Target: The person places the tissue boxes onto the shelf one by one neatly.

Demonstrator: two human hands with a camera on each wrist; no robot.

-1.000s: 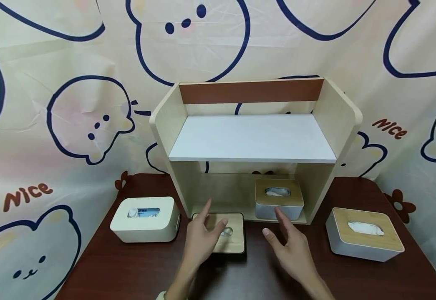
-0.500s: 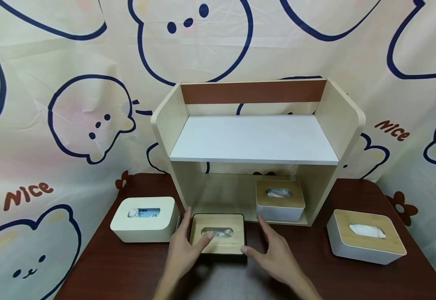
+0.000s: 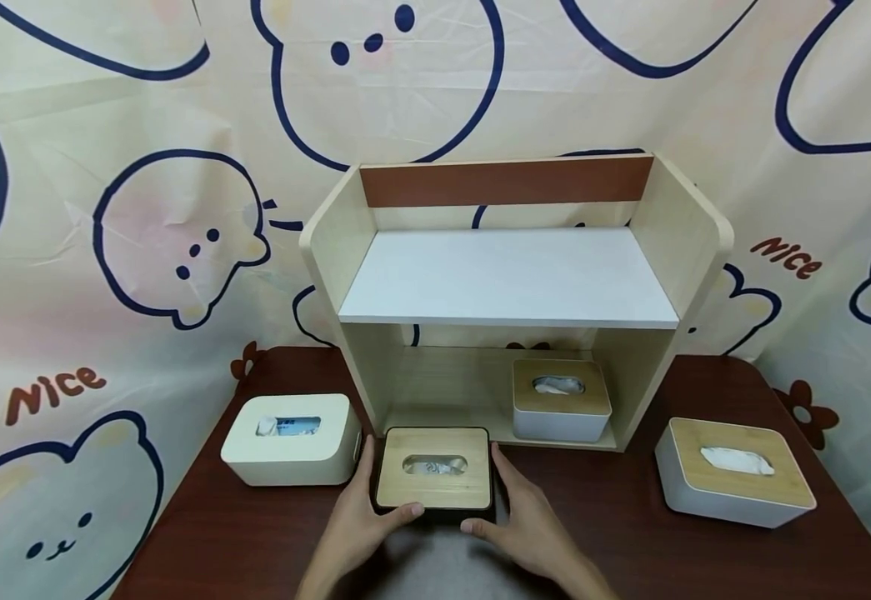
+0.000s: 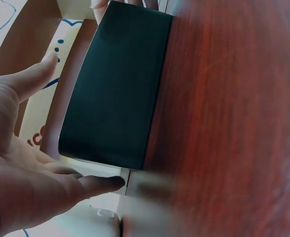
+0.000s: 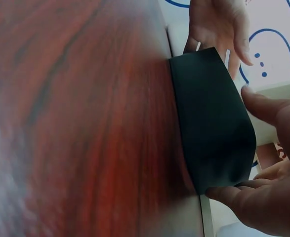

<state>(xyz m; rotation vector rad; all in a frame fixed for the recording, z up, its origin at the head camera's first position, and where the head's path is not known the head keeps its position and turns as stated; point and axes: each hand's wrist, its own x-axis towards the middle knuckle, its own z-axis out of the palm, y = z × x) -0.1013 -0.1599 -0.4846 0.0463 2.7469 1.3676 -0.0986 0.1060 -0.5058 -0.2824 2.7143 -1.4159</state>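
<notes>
A black tissue box [image 3: 435, 493] with a pale wooden lid and an oval slot sits on the table just in front of the shelf's lower board. In the head view my left hand [image 3: 352, 525] is at its left side, fingers pointing forward along the wall and thumb by the front left corner. My right hand [image 3: 528, 527] mirrors it on the right, thumb near the front edge. The left wrist view shows the box's dark front [image 4: 117, 84], the left thumb held off it. From the right wrist, the right hand's fingertips [image 5: 216, 193] lie right at the box's end.
A two-tier shelf [image 3: 506, 275] stands behind, with a white-and-wood tissue box [image 3: 561, 423] at the right of its lower level. A cream tissue box [image 3: 292, 467] stands left on the dark red table [image 3: 202, 542], another wood-lidded tissue box [image 3: 735, 475] right. A patterned curtain hangs behind.
Both hands have come down and back toward me, from over and beside the black tissue box to its two sides. The boxes and the shelf stay in place.
</notes>
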